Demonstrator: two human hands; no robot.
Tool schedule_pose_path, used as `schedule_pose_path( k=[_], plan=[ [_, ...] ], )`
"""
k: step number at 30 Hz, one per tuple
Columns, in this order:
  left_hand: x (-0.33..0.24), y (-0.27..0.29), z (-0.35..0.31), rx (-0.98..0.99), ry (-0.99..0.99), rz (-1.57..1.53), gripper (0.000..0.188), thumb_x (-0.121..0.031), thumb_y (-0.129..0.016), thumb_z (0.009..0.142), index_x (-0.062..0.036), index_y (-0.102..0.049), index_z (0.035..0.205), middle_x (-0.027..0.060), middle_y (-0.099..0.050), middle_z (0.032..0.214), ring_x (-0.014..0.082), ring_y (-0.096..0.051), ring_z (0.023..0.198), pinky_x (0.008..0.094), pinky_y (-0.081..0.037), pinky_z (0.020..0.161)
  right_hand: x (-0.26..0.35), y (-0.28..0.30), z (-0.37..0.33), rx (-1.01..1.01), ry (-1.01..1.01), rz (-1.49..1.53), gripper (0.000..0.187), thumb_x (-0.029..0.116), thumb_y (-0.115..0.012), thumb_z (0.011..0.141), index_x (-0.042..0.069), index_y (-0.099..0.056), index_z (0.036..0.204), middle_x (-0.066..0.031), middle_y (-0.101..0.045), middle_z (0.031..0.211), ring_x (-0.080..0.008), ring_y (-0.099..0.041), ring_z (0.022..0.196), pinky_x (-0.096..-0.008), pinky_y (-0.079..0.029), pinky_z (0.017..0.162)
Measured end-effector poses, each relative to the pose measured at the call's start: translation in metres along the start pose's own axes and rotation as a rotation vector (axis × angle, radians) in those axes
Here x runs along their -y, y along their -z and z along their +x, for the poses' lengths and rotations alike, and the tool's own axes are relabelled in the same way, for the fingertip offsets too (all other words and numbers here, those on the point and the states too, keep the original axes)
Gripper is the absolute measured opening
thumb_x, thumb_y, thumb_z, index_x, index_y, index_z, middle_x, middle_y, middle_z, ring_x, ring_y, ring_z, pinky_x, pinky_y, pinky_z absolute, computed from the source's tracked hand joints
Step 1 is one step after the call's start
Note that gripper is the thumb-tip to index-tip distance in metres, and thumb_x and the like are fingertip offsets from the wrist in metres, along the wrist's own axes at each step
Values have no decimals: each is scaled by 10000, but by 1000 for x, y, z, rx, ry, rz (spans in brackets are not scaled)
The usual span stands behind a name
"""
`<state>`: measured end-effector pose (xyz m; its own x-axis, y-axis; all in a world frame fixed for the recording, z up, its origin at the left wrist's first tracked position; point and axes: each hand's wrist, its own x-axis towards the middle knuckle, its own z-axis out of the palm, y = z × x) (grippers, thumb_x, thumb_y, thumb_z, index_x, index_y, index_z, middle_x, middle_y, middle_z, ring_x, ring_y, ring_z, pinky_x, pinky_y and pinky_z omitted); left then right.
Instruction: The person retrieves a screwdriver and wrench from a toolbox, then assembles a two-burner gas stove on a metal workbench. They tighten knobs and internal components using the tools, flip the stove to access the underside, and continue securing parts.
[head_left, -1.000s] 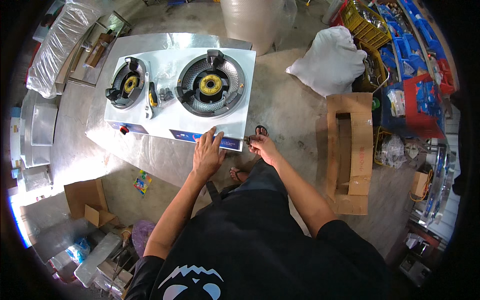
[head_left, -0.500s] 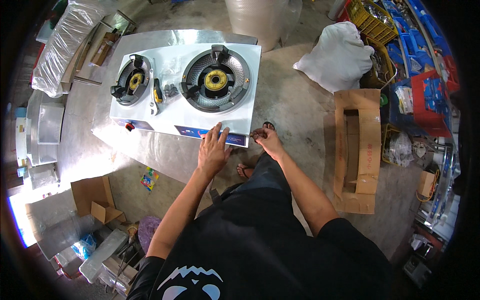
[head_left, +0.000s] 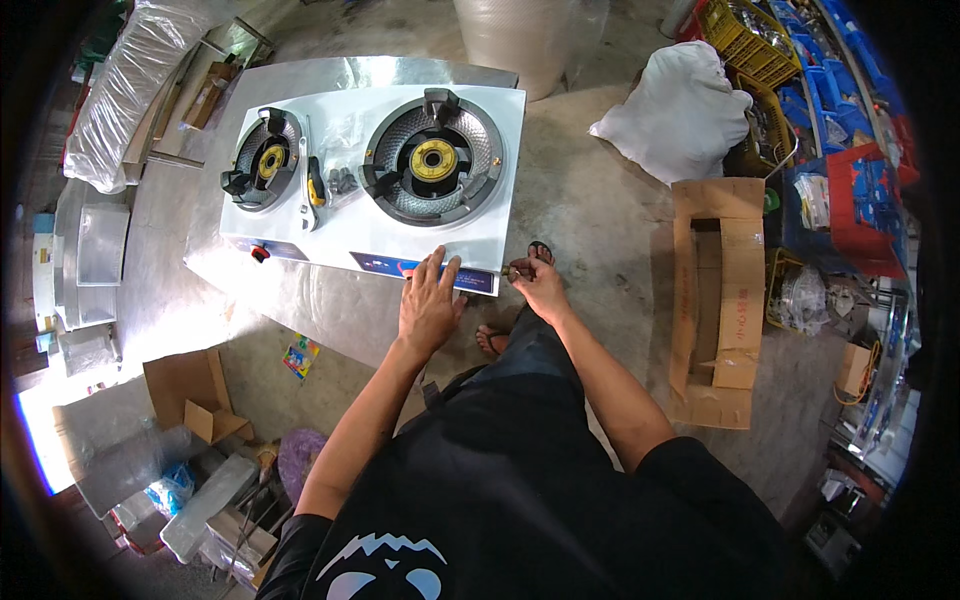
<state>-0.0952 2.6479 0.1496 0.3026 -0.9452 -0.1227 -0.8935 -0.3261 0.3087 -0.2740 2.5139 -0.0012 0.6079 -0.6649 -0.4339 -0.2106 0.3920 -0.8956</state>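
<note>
A white two-burner gas stove (head_left: 340, 225) stands on a metal-topped table (head_left: 215, 235) in front of me. My left hand (head_left: 428, 305) lies over the front panel near its right end, fingers stretched out and fingertips on the upper edge. My right hand (head_left: 537, 288) is at the stove's front right corner. Its thumb and fingers are pinched on something small against the side, too small to make out. Between the burners on the stove top lie an adjustable wrench (head_left: 306, 185), a yellow-and-black tool (head_left: 316, 182) and a clear bag (head_left: 343, 165) with dark small parts.
An opened cardboard box (head_left: 738, 330) is on the floor to the right, below a white sack (head_left: 672, 110). Yellow crates (head_left: 745, 40) and blue bins line the far right. A plastic-wrapped stack (head_left: 135, 90) stands at the left, with cardboard (head_left: 185, 390) nearer me.
Almost nothing differs. My right hand's fingers have shifted slightly at the stove's corner, while my left hand stays on the front panel.
</note>
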Motion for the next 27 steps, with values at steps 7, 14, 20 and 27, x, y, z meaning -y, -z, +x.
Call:
schedule_pose_path(
  k=[7,14,20,27],
  plan=[
    [-1,1,0,5,17,-4,704,-206,-797,812,-96,-474,1428,165,-413,1525,366,-428,1372,472,-424,1110,13,7,0,15,63,-408,266,223,-645,992,-35,-676,1050,-53,-670,799,-133,-620,741,-307,-497,702],
    [-3,-1,0,-15,12,4,679,-207,-789,821,-89,-486,1418,167,-415,1523,368,-428,1370,469,-413,1121,11,6,6,34,30,-528,316,280,-583,1025,-17,-685,1053,-69,-682,793,-171,-638,730,-327,-504,732],
    [-2,-3,0,-16,13,5,671,-204,-779,827,-81,-489,1419,171,-414,1522,368,-425,1373,469,-410,1125,13,7,6,53,15,-509,396,340,-532,1046,-13,-695,970,-89,-676,740,-231,-648,728,-356,-507,785],
    [-4,-6,0,-35,14,18,680,-196,-784,817,-78,-485,1416,177,-407,1523,368,-429,1370,478,-422,1113,5,-1,14,-8,178,-815,489,407,-471,1057,-22,-683,962,-158,-683,733,-306,-673,690,-420,-518,676]
  ],
)
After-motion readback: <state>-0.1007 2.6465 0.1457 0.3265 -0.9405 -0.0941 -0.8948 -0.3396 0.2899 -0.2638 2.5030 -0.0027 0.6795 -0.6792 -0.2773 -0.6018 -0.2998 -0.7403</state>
